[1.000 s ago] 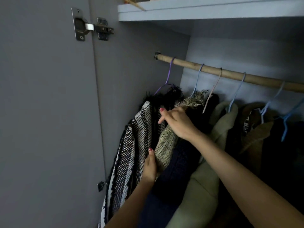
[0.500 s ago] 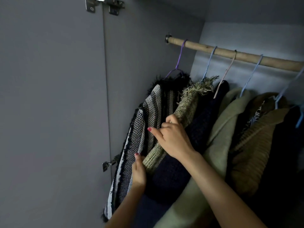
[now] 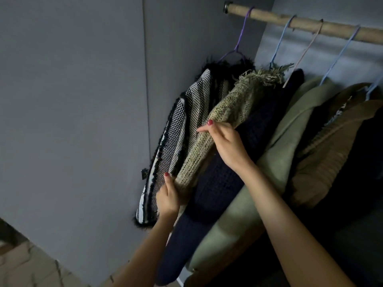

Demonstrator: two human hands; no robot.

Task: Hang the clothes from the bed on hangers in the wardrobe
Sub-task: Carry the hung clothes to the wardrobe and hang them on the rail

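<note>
A beige knitted garment (image 3: 234,104) with a frayed top hangs on a light blue hanger (image 3: 278,41) from the wooden rail (image 3: 310,24). My right hand (image 3: 226,141) pinches its edge halfway down, thumb and fingers closed on the knit. My left hand (image 3: 169,195) grips the same garment's lower edge, thumb on top. Left of it hangs a black-and-white woven jacket (image 3: 180,129) on a purple hanger (image 3: 240,36). To the right hang a dark navy knit (image 3: 228,179), an olive coat (image 3: 275,154) and a brown ribbed garment (image 3: 331,150).
The grey wardrobe door (image 3: 72,100) stands open at the left, with the grey side wall (image 3: 186,38) behind the clothes. A strip of tiled floor (image 3: 24,268) shows at the bottom left. More hangers crowd the rail to the right.
My view has tilted down, so the rail and hinge rose in the frame and the floor came into sight. My right hand slid down the beige knit; my left hand keeps its lower edge.
</note>
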